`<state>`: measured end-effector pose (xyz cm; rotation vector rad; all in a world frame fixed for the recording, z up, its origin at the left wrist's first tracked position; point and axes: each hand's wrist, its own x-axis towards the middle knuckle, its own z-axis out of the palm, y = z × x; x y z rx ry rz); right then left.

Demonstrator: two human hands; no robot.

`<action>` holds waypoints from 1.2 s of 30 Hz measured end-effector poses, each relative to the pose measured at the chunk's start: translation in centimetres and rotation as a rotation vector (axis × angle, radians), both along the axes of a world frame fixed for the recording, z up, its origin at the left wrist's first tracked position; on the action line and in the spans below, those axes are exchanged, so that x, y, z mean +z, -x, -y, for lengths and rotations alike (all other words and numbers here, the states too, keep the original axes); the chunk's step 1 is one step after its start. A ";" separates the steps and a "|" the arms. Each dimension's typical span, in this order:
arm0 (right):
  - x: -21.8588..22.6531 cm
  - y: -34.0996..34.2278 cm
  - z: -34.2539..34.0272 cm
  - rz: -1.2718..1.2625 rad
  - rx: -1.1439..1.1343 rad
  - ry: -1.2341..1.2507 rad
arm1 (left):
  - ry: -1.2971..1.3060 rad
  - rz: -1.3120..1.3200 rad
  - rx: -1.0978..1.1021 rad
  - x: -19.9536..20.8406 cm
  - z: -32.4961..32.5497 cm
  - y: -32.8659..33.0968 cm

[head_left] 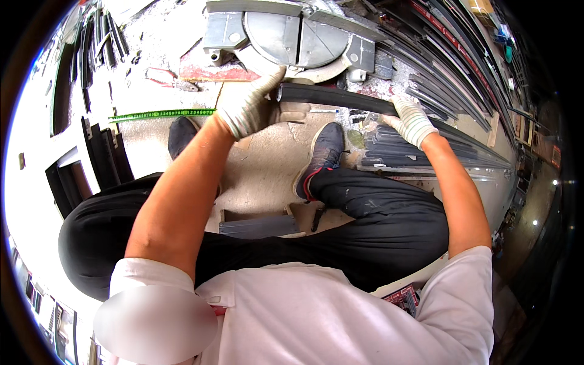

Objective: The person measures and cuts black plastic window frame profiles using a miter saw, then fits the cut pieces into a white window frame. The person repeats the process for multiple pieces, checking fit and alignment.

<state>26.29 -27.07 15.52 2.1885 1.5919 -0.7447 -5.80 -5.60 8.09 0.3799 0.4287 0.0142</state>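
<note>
Black bar (334,98) is held up over the floor (252,167), between the two hands and just on the near side of a grey machine (298,39) with a slot in its round plate. By the right hand (415,123), in a striped glove, the right end of the bar is pinched between thumb and fingers. The left hand (249,111), gloved too, is spread wide around the left end, with the thumb on the far side and the fingers on the near side; whether that end is touched by the palm cannot be told. Because only the right end looks firmly gripped, the left end could be dropped if the bar were tipped or the right hand were turned. A slip could also be caused by the cloth gloves, if the bar is smooth. The right shoe (329,146) is placed near and below the bar, so toes could be bumped by a fall. If the bar were swung to the far side, the edge of the grey machine could be hit and the bar could be scratched. If it were swung to the right, the pile of dark strips (420,148) could be knocked and mixed up. On the left, the green tape measure (161,114) is laid out flat, and it could be pushed crooked by a low sweep of the left hand.
</note>
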 end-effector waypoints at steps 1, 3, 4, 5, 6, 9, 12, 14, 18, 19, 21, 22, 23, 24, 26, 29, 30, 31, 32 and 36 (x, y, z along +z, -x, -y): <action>-0.2 -0.3 0.0 -0.005 -0.005 0.010 | -0.007 -0.002 -0.037 0.9 -0.6 -0.3; -0.7 -0.2 0.4 -0.013 -0.006 -0.046 | -0.142 -0.062 -0.156 2.1 -2.3 -0.7; -1.1 -0.6 0.6 0.000 0.001 -0.012 | -0.243 -0.066 -0.221 2.5 -2.9 -1.4; -1.3 -0.9 1.1 0.001 0.023 -0.026 | -0.366 -0.117 -0.310 2.5 -3.5 -2.3; -1.5 -1.2 1.8 0.002 0.043 -0.040 | -0.502 -0.134 -0.384 2.8 -4.0 -3.0; -1.6 -0.9 3.1 0.013 0.075 -0.081 | -1.056 -0.206 -0.670 6.1 -4.5 -5.6; -1.9 -1.0 0.8 -0.036 0.114 0.006 | -1.274 -0.091 -0.821 3.4 -5.5 -6.3; -1.5 -0.9 0.9 -0.038 0.105 -0.007 | -1.145 -0.147 -1.141 5.2 -4.6 -8.4; -1.9 -1.2 1.6 -0.047 0.079 -0.094 | -1.114 -0.140 -1.237 4.4 -3.1 -8.9; -2.0 -1.2 1.8 -0.042 0.068 -0.097 | -1.147 -0.122 -1.179 4.5 -2.8 -8.7; -2.1 -1.3 2.3 -0.033 0.050 -0.101 | -1.274 -0.095 -1.139 4.8 -2.3 -8.6; -2.0 -1.2 2.1 -0.025 0.067 -0.117 | -1.359 -0.100 -1.140 5.1 -2.2 -8.6; -1.9 -1.2 1.9 -0.018 0.084 -0.132 | -1.488 -0.070 -1.091 5.1 -2.1 -8.4; -1.7 -1.2 1.8 -0.009 0.101 -0.146 | -1.615 -0.036 -1.038 5.1 -2.0 -8.2; -1.5 -1.3 0.6 -0.005 0.083 -0.169 | -1.895 -0.055 -0.983 5.8 -2.1 -7.7; -2.1 -1.9 -1.0 -0.009 0.048 -0.208 | -2.172 -0.074 -0.880 6.8 -3.2 -6.7; -1.8 -1.9 -0.8 -0.007 0.019 -0.205 | -2.233 -0.075 -0.886 6.8 -3.1 -6.7; -1.2 -2.0 -0.5 0.010 -0.020 -0.145 | -2.289 -0.075 -0.875 6.2 -3.2 -6.7; -0.8 -2.1 -0.2 0.009 -0.053 -0.127 | -2.345 -0.076 -0.863 5.5 -3.4 -6.5; 0.4 -2.0 -2.1 0.000 -0.078 -0.088 | -2.574 -0.204 -0.866 5.8 -5.4 -4.0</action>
